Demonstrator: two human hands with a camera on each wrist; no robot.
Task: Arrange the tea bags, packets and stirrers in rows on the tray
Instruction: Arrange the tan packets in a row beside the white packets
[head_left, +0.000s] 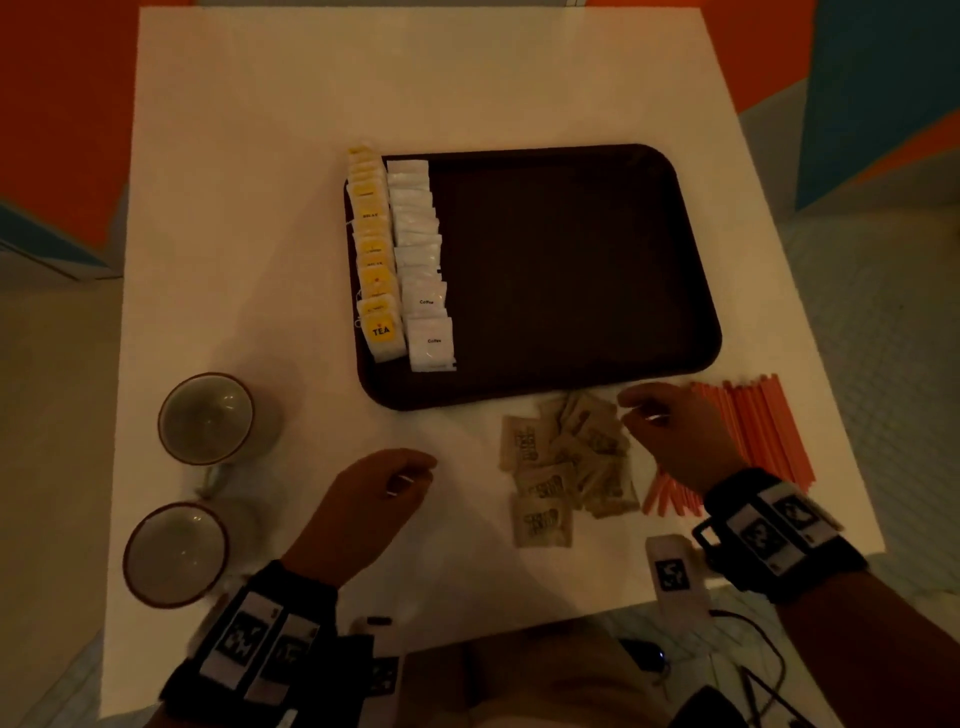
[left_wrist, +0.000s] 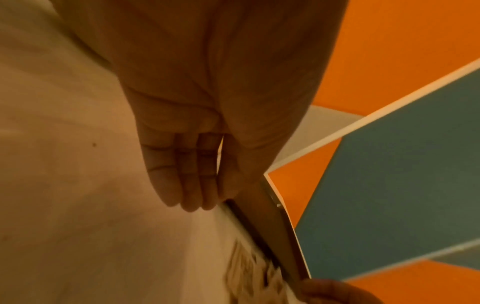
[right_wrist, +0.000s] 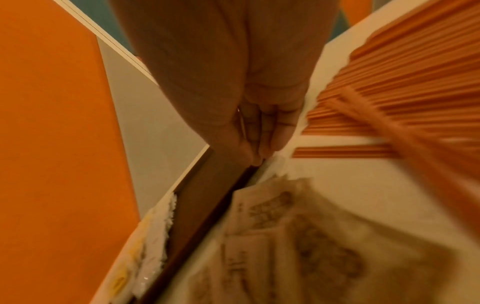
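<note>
A dark brown tray (head_left: 571, 260) lies on the white table. Along its left side run a row of yellow tea bags (head_left: 374, 260) and beside it a row of white coffee packets (head_left: 421, 260). Brown sugar packets (head_left: 566, 462) lie in a loose heap in front of the tray, blurred in the right wrist view (right_wrist: 298, 236). Orange stirrers (head_left: 763, 431) lie right of the heap. My right hand (head_left: 675, 436) hovers between heap and stirrers, fingers loosely curled, holding nothing. My left hand (head_left: 374, 499) hangs over bare table left of the heap, fingers relaxed (left_wrist: 192, 185) and empty.
Two cups (head_left: 208, 415) (head_left: 174, 551) with dark rims stand at the table's front left. The tray's right two thirds (head_left: 597, 291) hold nothing. A tagged white device (head_left: 675, 577) and a cable lie at the table's front right edge. Orange and blue panels surround the table.
</note>
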